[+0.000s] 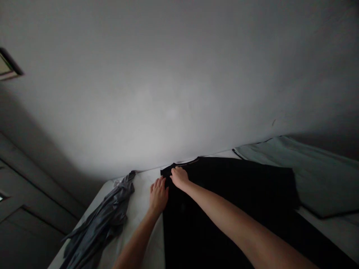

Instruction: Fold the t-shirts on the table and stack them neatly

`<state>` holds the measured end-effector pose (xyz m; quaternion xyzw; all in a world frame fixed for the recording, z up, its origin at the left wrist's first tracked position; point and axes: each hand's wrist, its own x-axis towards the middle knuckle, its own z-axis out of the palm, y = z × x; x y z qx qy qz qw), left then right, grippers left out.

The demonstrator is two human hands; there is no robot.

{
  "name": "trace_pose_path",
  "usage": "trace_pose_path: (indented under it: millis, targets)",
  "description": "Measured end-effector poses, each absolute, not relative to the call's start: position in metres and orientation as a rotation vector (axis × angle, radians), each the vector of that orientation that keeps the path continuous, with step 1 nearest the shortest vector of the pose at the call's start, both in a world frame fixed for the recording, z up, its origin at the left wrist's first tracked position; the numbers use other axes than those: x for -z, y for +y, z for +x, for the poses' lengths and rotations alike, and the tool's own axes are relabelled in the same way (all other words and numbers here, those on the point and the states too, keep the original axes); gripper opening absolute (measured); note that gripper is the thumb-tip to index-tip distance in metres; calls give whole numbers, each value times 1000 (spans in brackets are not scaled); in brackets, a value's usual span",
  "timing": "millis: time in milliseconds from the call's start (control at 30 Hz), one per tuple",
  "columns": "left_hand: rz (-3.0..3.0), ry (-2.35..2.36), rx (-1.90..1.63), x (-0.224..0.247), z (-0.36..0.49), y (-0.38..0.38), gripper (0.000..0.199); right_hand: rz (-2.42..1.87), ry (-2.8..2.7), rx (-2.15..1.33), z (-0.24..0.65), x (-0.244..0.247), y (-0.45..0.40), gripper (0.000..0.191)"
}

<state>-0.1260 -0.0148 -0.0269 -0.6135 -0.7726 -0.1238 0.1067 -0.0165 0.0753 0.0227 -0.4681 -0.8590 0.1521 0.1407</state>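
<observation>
A black T-shirt (224, 186) is spread over a white-covered surface, its neckline up against the wall and one short sleeve pointing right. Its left edge runs straight down, and no sleeve shows on that side. My left hand (158, 195) rests at this edge near the top, fingers stretched out over the cloth. Just right of it, below the collar, my right hand (179, 177) has its fingers curled in and pressed together on the black fabric. The fingertips of the right hand are partly hidden.
A crumpled grey garment (112, 213) lies to the left on the white cover (146, 183). At the right, a grey-green cloth with dark edging (322, 175) lies partly under the shirt's sleeve. A pale wall (168, 93) rises behind, and a panelled door (25, 224) stands at far left.
</observation>
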Motion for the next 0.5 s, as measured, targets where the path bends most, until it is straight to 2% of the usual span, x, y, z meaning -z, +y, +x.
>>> trace_pose_path:
  millis: [167, 500]
  targets:
    - [-1828, -2311, 261, 45, -128, -12, 51, -1472, -2420, -470, -28, -20, 93, 28]
    - [-1842, -2312, 303, 50, -130, -10, 57, -1577, -2342, -422, -29, -7, 97, 24]
